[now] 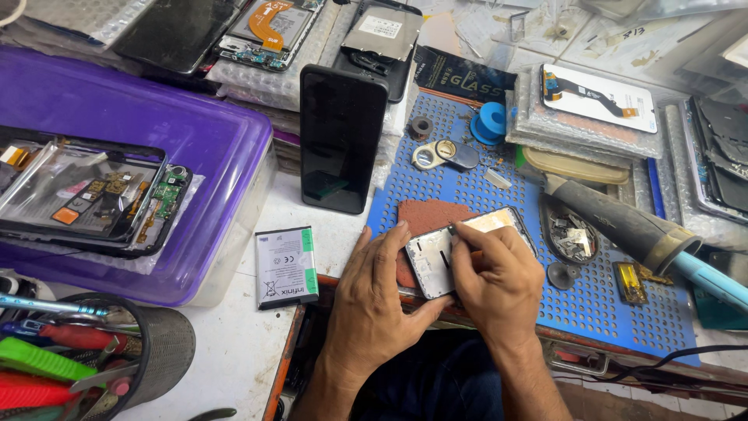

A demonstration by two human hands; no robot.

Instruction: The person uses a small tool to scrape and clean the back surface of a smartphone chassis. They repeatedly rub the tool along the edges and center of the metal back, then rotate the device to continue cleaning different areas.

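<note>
- Blue perforated mat (467, 195) covers the right half of the desk (234, 343), and on its near edge, at about six o'clock in the head view, lies the phone frame (436, 261) that both hands work on.
- The left hand (374, 292) is half-curled round the frame's left edge, thumb under its near corner, fingers (389, 242) resting along the side.
- The right hand (495, 277) lies over the frame's right part, fingers bent and pinched together at its top edge; whether they grip a small tool there I cannot tell.
- A reddish pad (425, 214) sits under the frame, showing at its eleven o'clock.
- At nine o'clock from the hands a loose battery (286, 267) lies flat on the white desk.
- At twelve o'clock a dark phone (343, 139) lies face up, well apart from the frame.
- At three o'clock a heat gun (623, 222) rests on the mat, nozzle pointing left, with a small dish of parts (571, 238) just beside it.
- At ten o'clock a purple box (156, 132) carries an opened phone (93, 195).
- At eight o'clock a mesh cup (160, 343) holds tools.
- A blue tape roll (491, 121) and a loupe (436, 154) sit at one o'clock.
</note>
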